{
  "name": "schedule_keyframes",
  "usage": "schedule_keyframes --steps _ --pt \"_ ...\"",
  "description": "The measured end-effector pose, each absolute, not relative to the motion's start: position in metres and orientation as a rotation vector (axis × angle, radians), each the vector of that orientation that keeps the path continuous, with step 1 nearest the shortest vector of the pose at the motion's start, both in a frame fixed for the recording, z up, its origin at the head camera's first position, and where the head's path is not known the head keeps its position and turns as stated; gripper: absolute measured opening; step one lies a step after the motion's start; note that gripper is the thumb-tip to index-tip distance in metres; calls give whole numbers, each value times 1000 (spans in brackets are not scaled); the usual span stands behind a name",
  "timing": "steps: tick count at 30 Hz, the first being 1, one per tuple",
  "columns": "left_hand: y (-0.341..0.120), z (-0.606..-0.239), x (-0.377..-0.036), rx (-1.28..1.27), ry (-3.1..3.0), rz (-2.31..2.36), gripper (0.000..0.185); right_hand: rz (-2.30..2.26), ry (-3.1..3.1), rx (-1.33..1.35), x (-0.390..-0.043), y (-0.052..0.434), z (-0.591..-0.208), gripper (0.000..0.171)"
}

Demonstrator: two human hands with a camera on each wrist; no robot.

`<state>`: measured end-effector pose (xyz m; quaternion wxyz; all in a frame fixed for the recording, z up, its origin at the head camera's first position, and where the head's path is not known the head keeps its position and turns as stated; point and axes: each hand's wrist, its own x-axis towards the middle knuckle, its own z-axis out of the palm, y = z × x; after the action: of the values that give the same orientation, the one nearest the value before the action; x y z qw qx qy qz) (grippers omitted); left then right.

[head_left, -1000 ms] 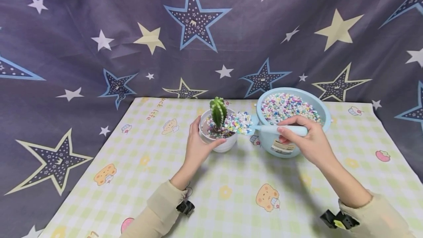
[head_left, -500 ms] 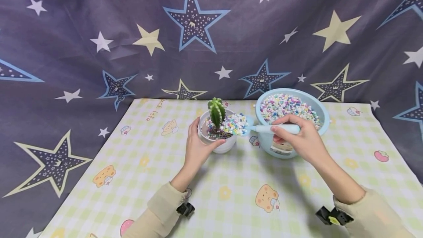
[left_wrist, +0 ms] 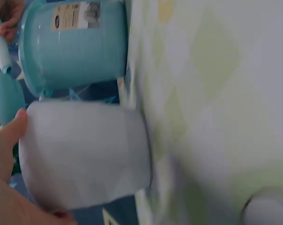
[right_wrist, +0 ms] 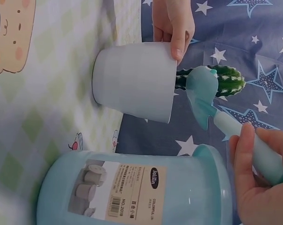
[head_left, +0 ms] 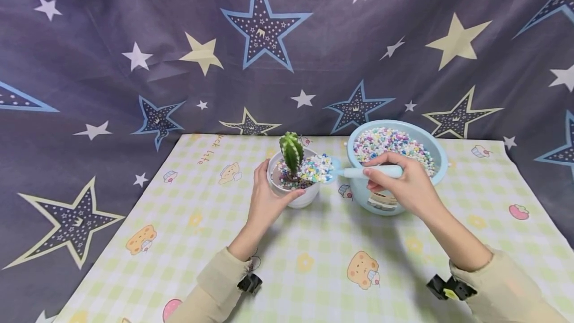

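Note:
A white flowerpot [head_left: 309,198] stands on the cloth with a green ribbed cactus [head_left: 291,153] in it, tilted slightly left. My left hand [head_left: 267,201] grips the pot from the left, its thumb along the front near the rim. With thumb and fingers, my right hand [head_left: 410,186] holds the handle of a light-blue hand trowel [head_left: 352,173]. Small multicoloured pellets [head_left: 316,168] heap its blade, which hangs over the pot's right side beside the cactus. From the right wrist view, the blade [right_wrist: 202,89] sits just above the rim, underside showing. Some pellets lie on the pot's soil.
Just right of the pot, a light-blue bucket [head_left: 363,193] holds many multicoloured pellets [head_left: 390,143], below and behind my right hand. A green-checked cloth [head_left: 305,288] with cartoon prints covers the table. A dark star-patterned curtain [head_left: 179,14] hangs directly behind the table.
My right hand has moved left with the loaded trowel, bringing the blade farther over the pot. The cactus has shifted slightly left. My left hand stays on the pot.

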<state>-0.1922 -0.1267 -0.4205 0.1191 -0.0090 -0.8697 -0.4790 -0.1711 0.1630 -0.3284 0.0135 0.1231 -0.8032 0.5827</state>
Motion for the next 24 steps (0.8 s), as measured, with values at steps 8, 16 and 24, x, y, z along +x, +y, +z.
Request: schedule_keyframes --steps 8,16,24 --pt "-154 -412 -214 -309 -2763 -1352 121 1778 -2555 359 -172 164 -325 26" --pt "-160 -411 -220 -374 -2778 -1324 118 1727 -2592 362 -173 162 -325 25" --pt "-149 -411 -212 -290 -2728 -1287 120 1672 -2643 359 -175 161 -321 24"
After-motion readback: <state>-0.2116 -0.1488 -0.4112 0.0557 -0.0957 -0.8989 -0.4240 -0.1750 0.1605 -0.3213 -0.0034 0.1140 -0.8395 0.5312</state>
